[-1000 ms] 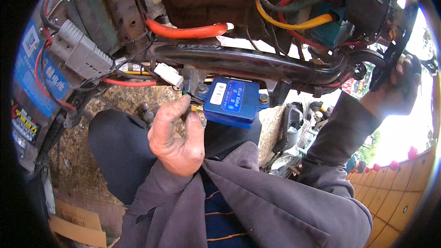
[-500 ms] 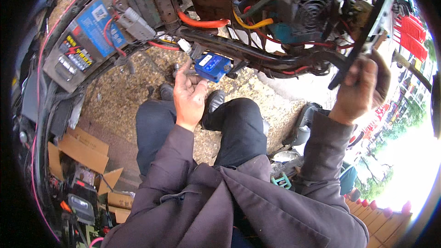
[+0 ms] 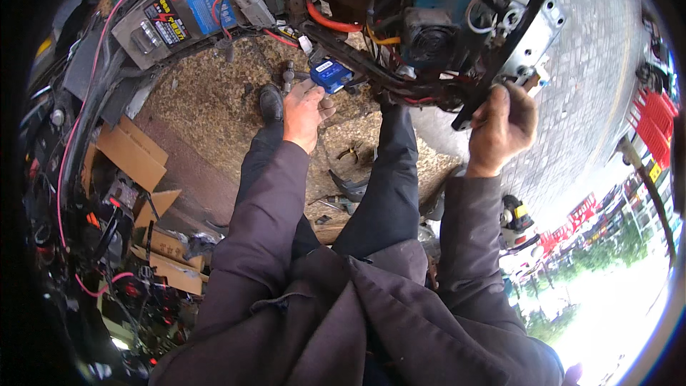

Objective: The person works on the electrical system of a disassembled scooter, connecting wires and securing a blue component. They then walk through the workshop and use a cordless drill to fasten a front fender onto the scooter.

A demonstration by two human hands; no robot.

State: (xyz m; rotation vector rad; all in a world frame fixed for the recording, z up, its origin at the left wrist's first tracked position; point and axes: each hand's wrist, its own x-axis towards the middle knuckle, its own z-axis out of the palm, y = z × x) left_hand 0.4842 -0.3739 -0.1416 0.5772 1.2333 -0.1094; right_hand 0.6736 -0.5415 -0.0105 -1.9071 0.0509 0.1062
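A small blue module [image 3: 330, 76] hangs beneath the dark frame tube, beside a white connector [image 3: 306, 45]. My left hand [image 3: 307, 107] is just below the module, fingers curled; what lies in them is hidden. My right hand [image 3: 504, 121] grips the lower part of a dark, flat metal bracket [image 3: 536, 28] at the frame's right end. Above the module, thick red and yellow cables run near a black fan housing [image 3: 429, 39].
A battery [image 3: 168, 25] sits at upper left. Opened cardboard boxes [image 3: 132, 154] lie at left. A hammer [image 3: 289, 75] and pliers [image 3: 349, 151] are on the mottled ground. My legs reach forward below the frame. Paving [image 3: 579, 78] and red plastic items [image 3: 650, 118] show at right.
The view has widened, with the frame higher and more ground and paving visible. My legs have straightened, and my right hand sits lower and further left in view, still at the bracket.
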